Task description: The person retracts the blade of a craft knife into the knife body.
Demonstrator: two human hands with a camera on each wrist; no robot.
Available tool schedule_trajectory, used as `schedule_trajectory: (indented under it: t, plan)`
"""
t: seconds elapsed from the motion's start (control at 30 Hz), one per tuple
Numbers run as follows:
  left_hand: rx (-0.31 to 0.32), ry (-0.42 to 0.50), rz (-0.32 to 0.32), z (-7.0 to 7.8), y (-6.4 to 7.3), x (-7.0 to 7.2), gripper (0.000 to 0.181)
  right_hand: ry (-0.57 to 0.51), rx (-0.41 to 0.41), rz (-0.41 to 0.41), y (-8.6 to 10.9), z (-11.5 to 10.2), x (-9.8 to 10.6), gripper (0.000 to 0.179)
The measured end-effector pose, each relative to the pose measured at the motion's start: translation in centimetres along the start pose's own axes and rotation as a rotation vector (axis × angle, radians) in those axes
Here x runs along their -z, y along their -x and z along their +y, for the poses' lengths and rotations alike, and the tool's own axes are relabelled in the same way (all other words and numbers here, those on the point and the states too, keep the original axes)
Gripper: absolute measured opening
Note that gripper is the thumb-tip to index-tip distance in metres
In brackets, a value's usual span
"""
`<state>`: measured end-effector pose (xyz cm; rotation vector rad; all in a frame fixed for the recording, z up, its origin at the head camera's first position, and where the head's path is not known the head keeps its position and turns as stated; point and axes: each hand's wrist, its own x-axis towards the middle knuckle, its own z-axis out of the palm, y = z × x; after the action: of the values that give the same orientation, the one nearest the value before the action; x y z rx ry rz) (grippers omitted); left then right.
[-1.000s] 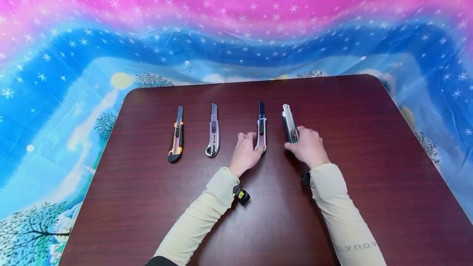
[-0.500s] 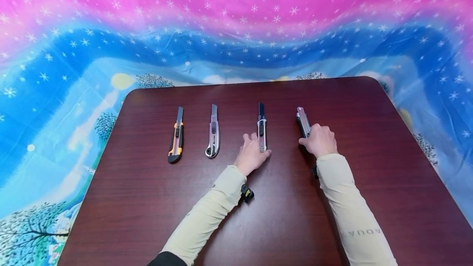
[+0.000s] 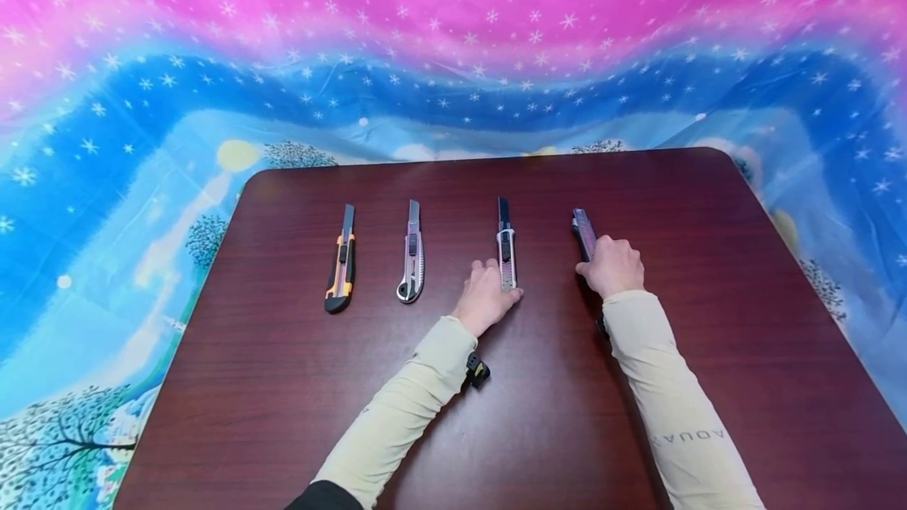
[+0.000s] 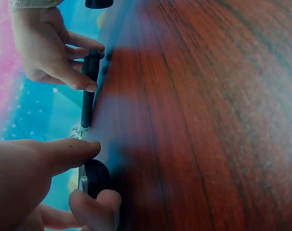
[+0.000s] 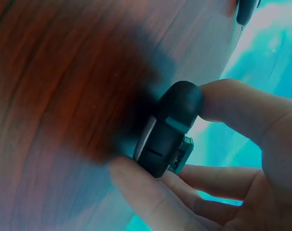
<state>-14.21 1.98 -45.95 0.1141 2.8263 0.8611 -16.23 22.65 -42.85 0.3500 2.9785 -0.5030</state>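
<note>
My right hand point(image 3: 615, 267) pinches the handle of a dark utility knife point(image 3: 584, 233) between thumb and fingers. Its black handle end point(image 5: 172, 130) shows close up in the right wrist view; whether it touches the table I cannot tell. To its left, my left hand point(image 3: 487, 297) holds the lower end of a silver utility knife point(image 3: 506, 246) with a black slider and dark blade, thumb on one side, fingers on the other. Further left lie a silver utility knife with a ridged edge point(image 3: 411, 254) and an orange-and-black utility knife point(image 3: 342, 262). The blades of these last three are extended.
The dark red wooden table point(image 3: 283, 415) has rounded far corners. A printed pink and blue cloth point(image 3: 453, 46) hangs behind and around it. A small black device point(image 3: 477, 371) sits at the left wrist.
My right hand has carried its knife to the right, and the knife has turned slightly. My left hand has shifted right around the end of the silver knife, which stays in place.
</note>
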Motion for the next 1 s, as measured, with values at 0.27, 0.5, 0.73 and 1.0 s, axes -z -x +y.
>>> schedule_trajectory:
  t: [0.27,0.5,0.73,1.0]
  plan:
    - [-0.010,-0.008,0.006,0.23,0.04,0.01,0.046,0.020,0.020,0.048,0.01,0.07,-0.34,0.038]
    - [-0.009,-0.016,0.010,0.38,0.00,0.02,0.046,0.021,0.011,0.037,0.21,0.03,-0.36,0.036]
    - [-0.007,-0.008,0.018,0.32,-0.10,-0.03,0.045,0.039,0.018,0.058,0.41,-0.06,-0.42,0.040]
    - [-0.015,0.033,0.029,0.06,-0.21,0.00,0.042,0.039,0.065,0.080,0.94,-0.64,-0.25,0.045]
